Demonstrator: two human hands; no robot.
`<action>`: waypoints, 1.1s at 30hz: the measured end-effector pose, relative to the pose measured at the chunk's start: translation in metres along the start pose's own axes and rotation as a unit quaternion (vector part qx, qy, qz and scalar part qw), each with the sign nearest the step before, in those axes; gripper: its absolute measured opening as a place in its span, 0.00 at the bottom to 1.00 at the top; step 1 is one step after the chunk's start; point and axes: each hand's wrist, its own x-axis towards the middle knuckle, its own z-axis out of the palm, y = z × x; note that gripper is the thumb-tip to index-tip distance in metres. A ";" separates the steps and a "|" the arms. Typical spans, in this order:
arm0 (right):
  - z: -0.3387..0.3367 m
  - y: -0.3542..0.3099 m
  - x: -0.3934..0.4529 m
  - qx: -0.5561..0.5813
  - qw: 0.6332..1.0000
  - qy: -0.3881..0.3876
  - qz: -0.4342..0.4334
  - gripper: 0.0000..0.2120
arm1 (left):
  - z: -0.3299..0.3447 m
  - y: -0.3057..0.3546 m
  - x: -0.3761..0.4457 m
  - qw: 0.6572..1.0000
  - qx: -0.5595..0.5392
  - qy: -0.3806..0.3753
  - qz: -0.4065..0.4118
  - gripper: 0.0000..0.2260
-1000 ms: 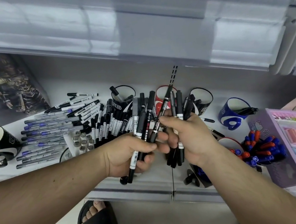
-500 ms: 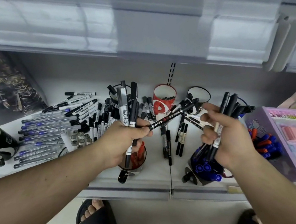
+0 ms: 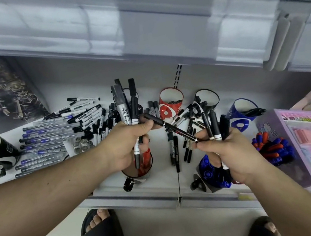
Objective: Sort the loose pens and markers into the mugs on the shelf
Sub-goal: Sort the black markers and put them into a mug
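Since half a second ago the hands have stayed apart, and the slim black pen (image 3: 174,129) that bridged them now slopes lower, its right end down at the right hand (image 3: 234,152) instead of pointing toward the mugs at the back.

Left hand (image 3: 128,142), centre of the frame, is curled round a bundle of markers (image 3: 126,106) standing almost upright, caps toward the top of the frame, tails hanging over the dark mug of red pens (image 3: 143,165) below it. Its thumb and forefinger also pinch the upper-left end of the slim pen. The right hand, lower right of centre, grips its own cluster of black markers (image 3: 215,125), caps up and leaning slightly right, while its fingertips meet the pen's lower-right end.

That pen's long axis runs diagonally, upper left to lower right, across the gap between the hands and above the loose pens lying on the shelf (image 3: 160,179).

My reading is that this is the sorting step itself: one pen is being handed from one bundle to the other so that like goes with like. Which hand is giving I cannot tell. Next, one hand must release its end cleanly without loosening its bundle, and then each bundle wants lowering, tails first, into a matching mug, perhaps the red mug (image 3: 170,103) or the blue mug (image 3: 240,113) behind.
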 end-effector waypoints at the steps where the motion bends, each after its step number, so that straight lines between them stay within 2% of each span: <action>1: 0.001 0.001 0.000 -0.007 1.000 0.000 0.003 0.09 | 0.001 0.001 0.000 1.000 -0.006 0.005 -0.003 0.02; 3: 0.004 0.002 0.000 -0.020 1.000 -0.010 0.013 0.08 | 0.002 0.001 0.000 1.000 -0.008 0.017 -0.007 0.02; 6: 0.009 0.006 0.001 -0.038 0.995 -0.067 0.059 0.09 | 0.002 0.001 0.002 1.000 -0.002 0.019 -0.003 0.05; 9: 0.010 0.008 0.004 -0.032 0.989 -0.107 0.092 0.03 | 0.000 -0.001 0.004 0.999 0.045 0.007 0.009 0.05; 11: 0.010 0.007 0.007 0.004 0.986 -0.126 0.106 0.07 | -0.002 -0.002 0.004 0.996 0.083 -0.005 0.011 0.02; 14: 0.011 0.008 0.011 0.052 0.980 -0.152 0.114 0.15 | -0.002 -0.005 0.001 0.992 0.126 -0.024 0.022 0.08; 17: 0.014 0.008 0.012 0.079 0.973 -0.182 0.116 0.19 | 0.001 -0.005 -0.002 0.990 0.131 -0.047 0.036 0.05; 22: 0.020 0.003 0.007 0.064 0.970 -0.216 0.092 0.12 | 0.001 -0.007 -0.003 0.986 0.143 -0.075 0.033 0.05; 25: 0.028 0.003 0.005 -0.023 0.975 -0.212 0.066 0.13 | 0.004 -0.009 -0.004 0.982 0.171 -0.074 0.039 0.07; 27: 0.033 0.006 0.006 -0.074 0.977 -0.193 0.051 0.09 | 0.004 -0.011 -0.003 0.981 0.178 -0.071 0.041 0.06; 28: 0.035 0.008 0.007 -0.073 0.980 -0.177 0.050 0.07 | 0.003 -0.012 -0.003 0.980 0.181 -0.066 0.042 0.05; 31: 0.036 0.012 0.014 -0.021 0.990 -0.122 0.062 0.13 | -0.003 -0.014 -0.001 0.987 0.151 -0.054 0.022 0.05; 33: 0.039 0.008 0.018 0.062 0.990 -0.093 0.082 0.10 | -0.009 -0.014 -0.001 0.990 0.104 -0.095 -0.014 0.07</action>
